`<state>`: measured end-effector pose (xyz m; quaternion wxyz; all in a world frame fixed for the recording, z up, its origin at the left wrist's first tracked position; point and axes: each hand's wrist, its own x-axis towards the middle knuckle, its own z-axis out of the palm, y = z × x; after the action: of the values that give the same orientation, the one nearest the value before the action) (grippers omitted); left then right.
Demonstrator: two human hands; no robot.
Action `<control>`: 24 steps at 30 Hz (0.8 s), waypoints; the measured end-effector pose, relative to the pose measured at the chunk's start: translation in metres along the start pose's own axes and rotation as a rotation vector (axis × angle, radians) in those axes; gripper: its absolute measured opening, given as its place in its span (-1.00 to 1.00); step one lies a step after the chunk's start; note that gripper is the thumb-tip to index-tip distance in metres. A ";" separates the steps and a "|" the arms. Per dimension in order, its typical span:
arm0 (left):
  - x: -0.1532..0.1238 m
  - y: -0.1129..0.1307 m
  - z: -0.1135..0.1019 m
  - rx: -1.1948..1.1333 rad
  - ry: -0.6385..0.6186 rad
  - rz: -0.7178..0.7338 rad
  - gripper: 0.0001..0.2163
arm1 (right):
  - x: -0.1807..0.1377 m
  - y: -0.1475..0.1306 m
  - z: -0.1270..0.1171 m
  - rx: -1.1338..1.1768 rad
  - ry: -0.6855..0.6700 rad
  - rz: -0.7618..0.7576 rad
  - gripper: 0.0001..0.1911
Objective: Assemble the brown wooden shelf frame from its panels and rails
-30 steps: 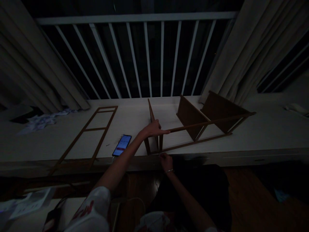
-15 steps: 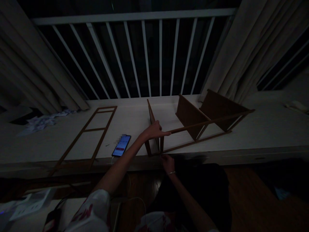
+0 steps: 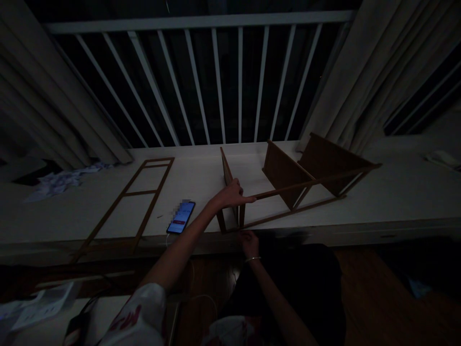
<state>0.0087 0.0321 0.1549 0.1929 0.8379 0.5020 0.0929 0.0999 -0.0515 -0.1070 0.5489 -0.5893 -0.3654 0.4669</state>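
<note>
A brown wooden shelf rack (image 3: 286, 175), with a side frame and several flat shelf boards, lies on its side on the white window ledge. My left hand (image 3: 232, 193) is closed over the rack's left end, its thumb stretched along the upper rail and its other fingers partly hidden. Just below, at the rack's lower front corner by the ledge edge, my right hand (image 3: 249, 243) has its fingers pinched together. Whatever they may hold is too small and dark to make out. A second wooden frame (image 3: 140, 193), ladder-like, lies flat to the left.
A lit phone (image 3: 181, 217) with a cable lies between the frames, beside a small thin object (image 3: 160, 216). Crumpled papers (image 3: 59, 182) are at the far left. White railings (image 3: 240, 86) and curtains (image 3: 345, 81) stand behind. A power strip (image 3: 45, 307) is at lower left.
My right hand has turned and shifted very slightly at the rack's lower corner. My left hand and the rack stay in place.
</note>
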 end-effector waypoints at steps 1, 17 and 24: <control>0.000 0.000 0.000 0.003 0.001 0.000 -0.52 | -0.001 0.000 0.000 0.015 -0.002 -0.002 -0.78; -0.001 0.005 -0.003 0.048 -0.027 -0.016 -0.48 | -0.005 -0.007 -0.001 -0.138 -0.086 -0.110 -0.78; 0.001 0.001 -0.002 0.074 -0.030 0.033 -0.47 | -0.013 -0.015 -0.003 -0.331 -0.100 -0.233 -0.73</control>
<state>0.0095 0.0325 0.1570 0.1675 0.8540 0.4883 0.0648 0.1001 -0.0628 -0.0902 0.4762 -0.6013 -0.5294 0.3624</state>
